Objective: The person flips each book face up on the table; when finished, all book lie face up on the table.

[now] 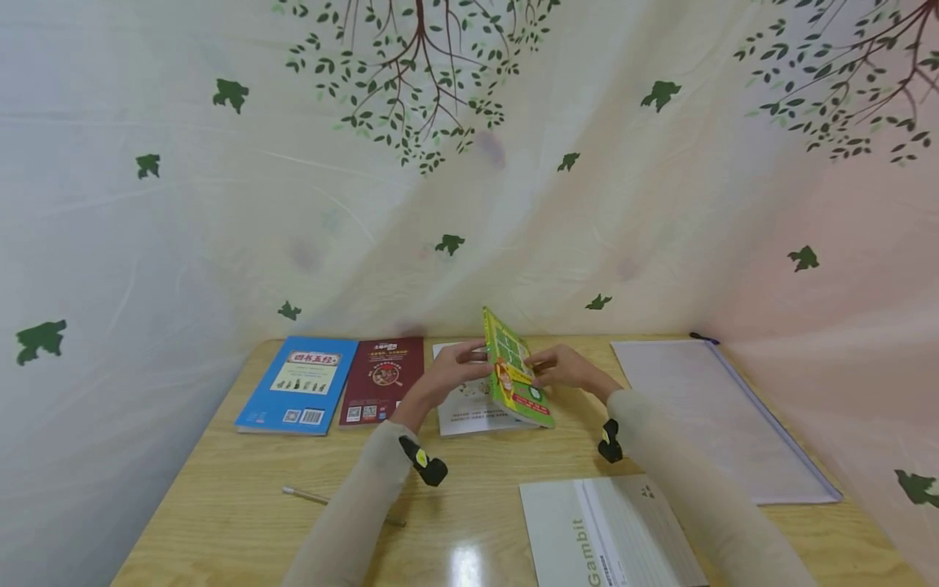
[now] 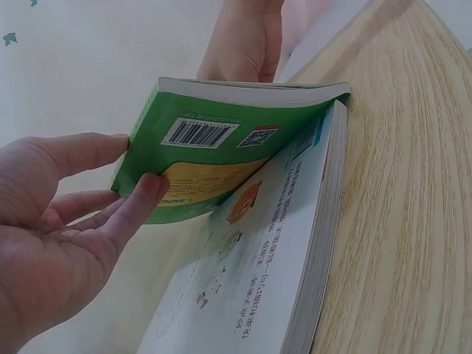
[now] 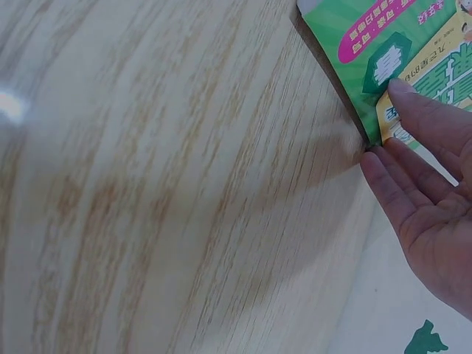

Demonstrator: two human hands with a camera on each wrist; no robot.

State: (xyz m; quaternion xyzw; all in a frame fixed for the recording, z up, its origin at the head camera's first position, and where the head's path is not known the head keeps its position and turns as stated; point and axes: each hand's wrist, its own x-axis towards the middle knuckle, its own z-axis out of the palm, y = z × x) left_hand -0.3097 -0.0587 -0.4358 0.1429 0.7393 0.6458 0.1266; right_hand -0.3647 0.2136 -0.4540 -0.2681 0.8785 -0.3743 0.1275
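Note:
A green book stands tilted in the middle of the table, both hands on it. My left hand holds it by the spine side; in the left wrist view one fingertip lies on the green back cover beside the barcode. My right hand pinches the opposite edge, its thumb on the front cover and other fingers at the edge. Under the green book lies a white book, partly hidden by it and by the left hand. The green book's lower edge meets the white cover in the left wrist view.
Left of these lie a dark red book and a blue book. A pencil is partly under the left sleeve. In front right lies a Gambit notebook; a clear zip folder is at the right. A patterned curtain hangs behind.

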